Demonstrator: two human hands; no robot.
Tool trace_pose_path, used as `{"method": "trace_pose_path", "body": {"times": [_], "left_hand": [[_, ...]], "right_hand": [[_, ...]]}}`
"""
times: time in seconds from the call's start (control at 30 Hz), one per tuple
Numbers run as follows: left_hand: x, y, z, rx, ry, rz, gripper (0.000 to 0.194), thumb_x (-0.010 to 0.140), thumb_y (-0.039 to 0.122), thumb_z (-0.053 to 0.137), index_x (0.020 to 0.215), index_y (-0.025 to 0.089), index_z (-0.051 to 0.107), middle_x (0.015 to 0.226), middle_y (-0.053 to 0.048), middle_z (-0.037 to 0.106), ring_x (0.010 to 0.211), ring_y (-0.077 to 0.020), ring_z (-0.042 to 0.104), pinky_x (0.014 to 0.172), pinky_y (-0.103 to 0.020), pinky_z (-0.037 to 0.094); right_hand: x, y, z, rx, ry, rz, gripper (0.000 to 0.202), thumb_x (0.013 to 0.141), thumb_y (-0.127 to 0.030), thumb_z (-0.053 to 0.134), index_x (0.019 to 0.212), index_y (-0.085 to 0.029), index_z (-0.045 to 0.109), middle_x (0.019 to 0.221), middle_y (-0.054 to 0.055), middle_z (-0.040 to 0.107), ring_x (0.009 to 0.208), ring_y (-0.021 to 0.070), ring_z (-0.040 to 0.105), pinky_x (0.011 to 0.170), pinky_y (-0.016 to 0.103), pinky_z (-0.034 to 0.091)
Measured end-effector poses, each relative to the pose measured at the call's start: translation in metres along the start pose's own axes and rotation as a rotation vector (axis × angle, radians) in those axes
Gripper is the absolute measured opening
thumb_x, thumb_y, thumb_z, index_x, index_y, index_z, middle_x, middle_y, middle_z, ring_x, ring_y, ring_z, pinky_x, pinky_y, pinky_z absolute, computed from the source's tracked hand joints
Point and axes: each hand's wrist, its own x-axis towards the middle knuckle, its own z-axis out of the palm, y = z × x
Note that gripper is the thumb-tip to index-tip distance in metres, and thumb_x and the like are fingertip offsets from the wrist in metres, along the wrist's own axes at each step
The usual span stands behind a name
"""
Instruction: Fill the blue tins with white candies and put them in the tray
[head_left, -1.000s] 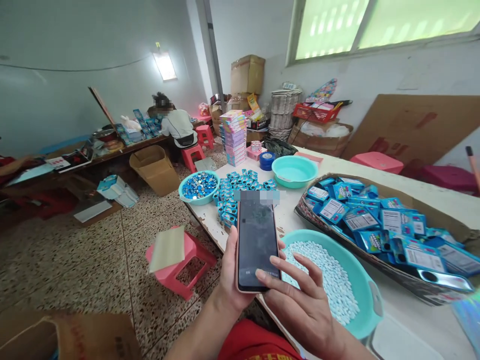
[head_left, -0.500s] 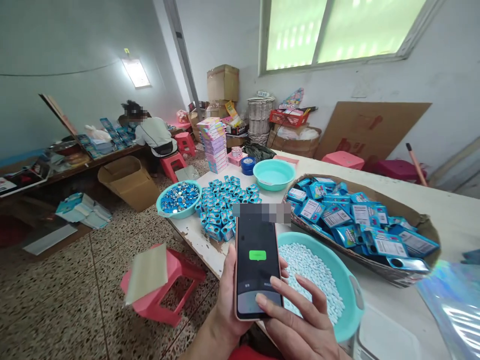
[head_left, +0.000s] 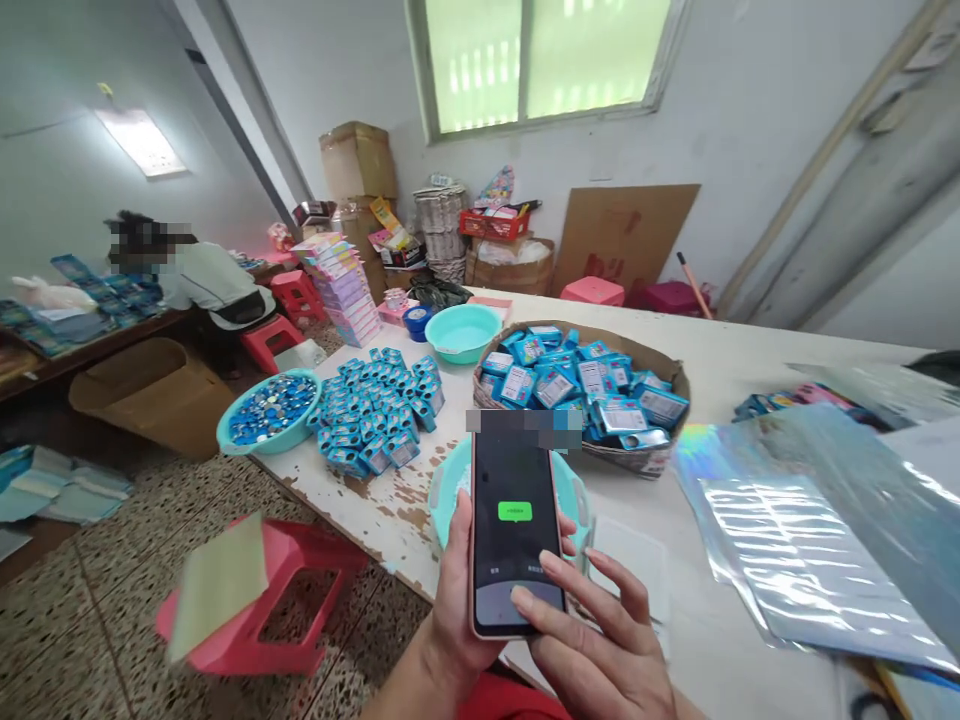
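Held upright in front of me is a smartphone (head_left: 514, 470) with a dark screen and a green message bubble. My left hand (head_left: 457, 610) is wrapped round it from behind, with fingertips showing at its right edge. Over the lower right of the screen lies my right hand (head_left: 600, 640), its fingers apart and one fingertip on the lit area at the bottom. Behind the phone, a turquoise basin (head_left: 442, 490) is mostly hidden. Beyond it stands a cardboard box (head_left: 652, 455) full of small blue packets (head_left: 555, 385). Left of the phone, many small blue boxes (head_left: 379, 405) stand grouped together.
A basin (head_left: 232, 430) of shiny blue pieces stands at the table's left edge. Farther back are another turquoise basin (head_left: 465, 340) and stacked pastel boxes (head_left: 341, 290). Shiny plastic sheets (head_left: 810, 560) cover the right side. A pink stool (head_left: 300, 580) stands left; a person (head_left: 217, 280) sits beyond.
The view has swung to the right, so the table's things appear farther left and more plastic sheets show. Both hands and the phone keep the same pose.
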Motion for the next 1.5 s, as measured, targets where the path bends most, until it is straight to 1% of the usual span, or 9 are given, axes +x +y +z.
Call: {"method": "trace_pose_path", "body": {"times": [0.13, 0.23, 0.43, 0.63, 0.8, 0.97, 1.1, 1.23, 1.5], "left_hand": [[0.017, -0.037, 0.015, 0.055, -0.051, -0.082, 0.079, 0.084, 0.068, 0.037, 0.113, -0.001, 0.062, 0.099, -0.019, 0.066, 0.088, -0.0216, 0.062, 0.082, -0.03, 0.046], [0.028, -0.059, 0.021, 0.085, -0.06, -0.125, 0.078, 0.086, 0.067, 0.035, 0.113, -0.001, 0.062, 0.101, -0.019, 0.066, 0.088, -0.021, 0.062, 0.081, -0.029, 0.046], [0.044, -0.087, 0.022, 0.136, -0.007, -0.15, 0.073, 0.088, 0.063, 0.033, 0.112, 0.001, 0.063, 0.108, -0.018, 0.065, 0.09, -0.0211, 0.062, 0.082, -0.029, 0.046], [0.047, -0.1, 0.025, 0.109, -0.074, -0.145, 0.075, 0.087, 0.064, 0.035, 0.116, 0.0, 0.061, 0.111, -0.018, 0.065, 0.09, -0.0198, 0.063, 0.082, -0.028, 0.047], [0.045, -0.1, 0.02, 0.096, -0.1, -0.036, 0.075, 0.088, 0.063, 0.034, 0.121, 0.0, 0.058, 0.118, -0.02, 0.061, 0.095, -0.0209, 0.062, 0.083, -0.03, 0.047], [0.04, -0.098, 0.009, 0.1, -0.045, 0.037, 0.076, 0.088, 0.064, 0.032, 0.123, 0.001, 0.057, 0.125, -0.021, 0.057, 0.099, -0.0236, 0.061, 0.086, -0.034, 0.046], [0.04, -0.1, 0.001, 0.067, -0.003, 0.029, 0.078, 0.087, 0.065, 0.031, 0.123, 0.0, 0.056, 0.121, -0.021, 0.059, 0.101, -0.0236, 0.06, 0.09, -0.033, 0.043], [0.046, -0.098, -0.008, 0.032, 0.016, -0.013, 0.079, 0.088, 0.065, 0.027, 0.123, 0.001, 0.056, 0.117, -0.021, 0.061, 0.097, -0.0235, 0.061, 0.089, -0.033, 0.042], [0.056, -0.091, -0.014, -0.013, -0.023, -0.049, 0.078, 0.09, 0.063, 0.025, 0.12, -0.001, 0.058, 0.119, -0.023, 0.059, 0.097, -0.024, 0.06, 0.09, -0.035, 0.04]], "right_hand": [[-0.02, 0.007, -0.04, -0.052, 0.041, 0.027, 0.028, 0.092, -0.013, 0.048, 0.068, -0.019, 0.059, 0.094, -0.003, 0.073, 0.114, 0.019, 0.058, 0.108, 0.041, 0.033], [-0.035, 0.011, -0.06, -0.085, 0.071, 0.053, 0.027, 0.092, -0.012, 0.049, 0.068, -0.018, 0.059, 0.094, -0.003, 0.073, 0.115, 0.02, 0.057, 0.108, 0.041, 0.032], [-0.058, 0.019, -0.079, -0.103, 0.11, 0.088, 0.025, 0.091, -0.01, 0.049, 0.069, -0.018, 0.058, 0.093, -0.002, 0.074, 0.117, 0.0201, 0.056, 0.106, 0.04, 0.033], [-0.066, 0.029, -0.092, -0.042, 0.092, 0.065, 0.024, 0.09, -0.012, 0.051, 0.069, -0.018, 0.06, 0.096, -0.001, 0.073, 0.121, 0.0237, 0.052, 0.106, 0.043, 0.033], [-0.065, 0.041, -0.089, 0.034, 0.097, 0.014, 0.025, 0.09, -0.011, 0.05, 0.069, -0.019, 0.06, 0.095, -0.002, 0.073, 0.123, 0.0231, 0.05, 0.108, 0.043, 0.031], [-0.065, 0.049, -0.076, 0.093, 0.086, -0.007, 0.025, 0.09, -0.009, 0.049, 0.07, -0.019, 0.06, 0.095, -0.003, 0.073, 0.124, 0.0233, 0.048, 0.107, 0.042, 0.032], [-0.072, 0.049, -0.065, 0.14, 0.089, 0.004, 0.022, 0.09, -0.011, 0.052, 0.071, -0.019, 0.061, 0.095, -0.001, 0.073, 0.124, 0.0243, 0.049, 0.106, 0.044, 0.033], [-0.08, 0.047, -0.058, 0.139, 0.066, 0.056, 0.021, 0.089, -0.01, 0.053, 0.071, -0.018, 0.06, 0.096, 0.0, 0.073, 0.123, 0.0253, 0.05, 0.104, 0.044, 0.034], [-0.085, 0.05, -0.051, 0.096, 0.018, 0.106, 0.023, 0.091, -0.01, 0.05, 0.072, -0.018, 0.061, 0.096, -0.001, 0.073, 0.124, 0.0244, 0.049, 0.105, 0.044, 0.033]]}}
